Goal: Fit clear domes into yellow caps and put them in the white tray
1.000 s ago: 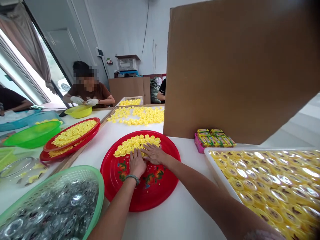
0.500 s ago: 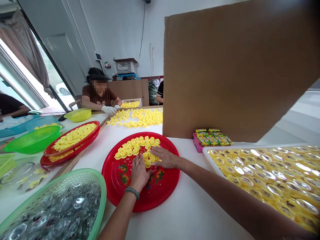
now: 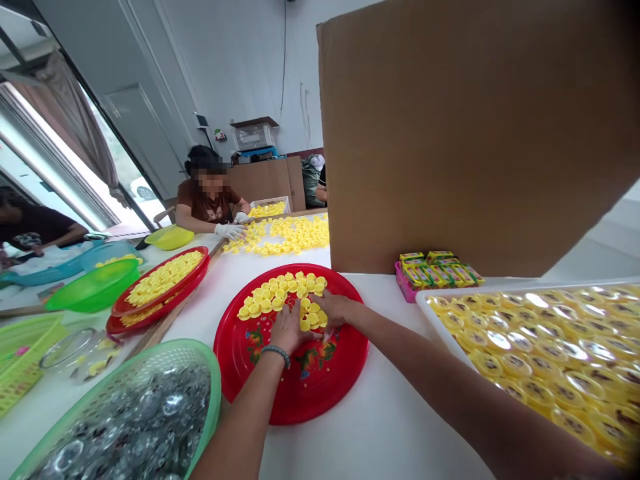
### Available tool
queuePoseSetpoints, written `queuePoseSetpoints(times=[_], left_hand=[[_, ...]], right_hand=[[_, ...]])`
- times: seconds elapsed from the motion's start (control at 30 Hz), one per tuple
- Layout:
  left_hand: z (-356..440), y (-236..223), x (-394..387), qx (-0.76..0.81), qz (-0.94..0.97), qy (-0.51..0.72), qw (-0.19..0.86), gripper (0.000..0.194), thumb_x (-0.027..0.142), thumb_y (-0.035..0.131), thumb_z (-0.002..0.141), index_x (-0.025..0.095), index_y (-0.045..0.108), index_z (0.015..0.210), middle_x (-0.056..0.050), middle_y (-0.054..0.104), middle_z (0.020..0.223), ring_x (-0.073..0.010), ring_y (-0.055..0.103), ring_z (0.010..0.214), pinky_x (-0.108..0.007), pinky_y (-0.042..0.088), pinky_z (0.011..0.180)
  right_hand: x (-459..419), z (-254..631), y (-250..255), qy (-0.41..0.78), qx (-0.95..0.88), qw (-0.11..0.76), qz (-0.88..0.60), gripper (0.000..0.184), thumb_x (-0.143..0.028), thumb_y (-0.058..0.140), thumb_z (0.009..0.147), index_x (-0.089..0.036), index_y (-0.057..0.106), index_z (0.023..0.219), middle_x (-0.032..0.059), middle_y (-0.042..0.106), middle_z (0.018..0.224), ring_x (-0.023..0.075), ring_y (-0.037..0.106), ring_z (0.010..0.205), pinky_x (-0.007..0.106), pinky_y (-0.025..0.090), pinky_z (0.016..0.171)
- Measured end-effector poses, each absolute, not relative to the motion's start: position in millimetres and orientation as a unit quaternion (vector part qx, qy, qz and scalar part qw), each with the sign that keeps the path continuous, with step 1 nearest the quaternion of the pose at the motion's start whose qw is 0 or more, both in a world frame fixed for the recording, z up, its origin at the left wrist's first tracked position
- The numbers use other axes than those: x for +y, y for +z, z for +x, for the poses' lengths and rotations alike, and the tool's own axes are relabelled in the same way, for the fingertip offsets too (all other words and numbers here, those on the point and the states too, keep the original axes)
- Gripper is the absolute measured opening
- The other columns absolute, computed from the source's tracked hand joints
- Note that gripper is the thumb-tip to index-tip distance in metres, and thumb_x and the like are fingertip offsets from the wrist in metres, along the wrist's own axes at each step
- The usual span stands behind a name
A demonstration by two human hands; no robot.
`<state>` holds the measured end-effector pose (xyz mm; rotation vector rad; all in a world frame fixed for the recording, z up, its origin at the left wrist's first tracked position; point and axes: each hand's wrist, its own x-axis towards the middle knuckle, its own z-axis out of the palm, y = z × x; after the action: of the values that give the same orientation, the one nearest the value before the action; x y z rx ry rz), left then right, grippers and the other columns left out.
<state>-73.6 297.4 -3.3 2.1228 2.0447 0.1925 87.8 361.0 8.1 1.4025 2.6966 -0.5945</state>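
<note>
A round red tray (image 3: 310, 403) with a fruit pattern lies on the white table before me. Small round yellow plastic pieces (image 3: 264, 295) form a curved band along its far side. Both hands reach in over the tray, one on each side of a smaller cluster of yellow pieces (image 3: 313, 316). My left hand (image 3: 289, 329), below a beaded bracelet, has its fingers stretched forward at the cluster's left edge. On the right, my right hand (image 3: 334, 309) curves its spread fingers along the other edge; some fingertips are hidden. Neither hand visibly lifts a piece.
A green basket (image 3: 216, 380) of clear plastic parts stands front left. Stacked red trays (image 3: 205, 267) hold yellow pieces farther left. At right are a white tray (image 3: 435, 327) of yellow discs, small packs (image 3: 440, 270) and a cardboard panel (image 3: 450, 147). A gloved co-worker (image 3: 213, 200) sits opposite.
My fingers have curved in closer around the small cluster, and my right hand has come round nearer its right side. The whole view has shifted slightly, moving the tray rightward.
</note>
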Motion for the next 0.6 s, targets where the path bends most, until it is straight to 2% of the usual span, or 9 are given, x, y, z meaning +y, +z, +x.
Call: queuePoseSetpoints(times=[0.17, 0.23, 0.3, 0.43, 0.6], left_hand=[[-72, -1, 296, 0.683, 0.717, 0.081, 0.111, 0.09, 0.049, 0.071, 0.066, 0.015, 0.028, 0.137, -0.018, 0.045, 0.117, -0.0326, 0.051, 0.104, -0.036, 0.042, 0.086], [-72, 0, 293, 0.68, 0.721, 0.086, 0.106, 0.086, 0.049, 0.068, 0.068, 0.014, 0.029, 0.137, -0.018, 0.046, 0.116, -0.0324, 0.053, 0.101, -0.036, 0.043, 0.083], [-72, -1, 290, 0.677, 0.722, 0.093, 0.103, 0.083, 0.05, 0.066, 0.07, 0.014, 0.03, 0.136, -0.019, 0.047, 0.116, -0.0326, 0.054, 0.099, -0.036, 0.045, 0.08], [-73, -5, 282, 0.675, 0.723, 0.113, 0.094, 0.085, 0.052, 0.071, 0.065, 0.013, 0.034, 0.131, -0.018, 0.046, 0.117, -0.0325, 0.054, 0.098, -0.036, 0.045, 0.078], [-73, -3, 274, 0.682, 0.713, 0.118, 0.11, 0.084, 0.052, 0.078, 0.057, 0.016, 0.04, 0.123, -0.014, 0.049, 0.111, -0.0304, 0.056, 0.096, -0.033, 0.045, 0.075]], right_hand=[[371, 79, 12, -0.169, 0.881, 0.015, 0.442, 0.108, -0.033, 0.084, 0.037, -0.025, 0.039, 0.135, 0.0174, 0.053, 0.122, 0.0259, 0.065, 0.081, 0.029, 0.05, 0.06], [374, 75, 10, -0.164, 0.892, -0.02, 0.422, 0.103, -0.028, 0.085, 0.031, -0.024, 0.049, 0.127, 0.013, 0.063, 0.107, 0.0217, 0.065, 0.066, 0.027, 0.048, 0.052], [375, 73, 7, -0.174, 0.901, -0.048, 0.394, 0.091, -0.026, 0.085, 0.031, -0.023, 0.057, 0.117, 0.0081, 0.066, 0.093, 0.0186, 0.063, 0.057, 0.026, 0.047, 0.048], [369, 78, 7, -0.21, 0.898, -0.049, 0.384, 0.07, -0.033, 0.082, 0.043, -0.023, 0.059, 0.109, 0.0026, 0.066, 0.085, 0.0134, 0.059, 0.05, 0.023, 0.045, 0.045], [361, 79, 17, -0.254, 0.869, 0.012, 0.425, 0.077, -0.035, 0.081, 0.044, -0.022, 0.053, 0.115, 0.0027, 0.066, 0.088, 0.0129, 0.06, 0.05, 0.022, 0.047, 0.046]])
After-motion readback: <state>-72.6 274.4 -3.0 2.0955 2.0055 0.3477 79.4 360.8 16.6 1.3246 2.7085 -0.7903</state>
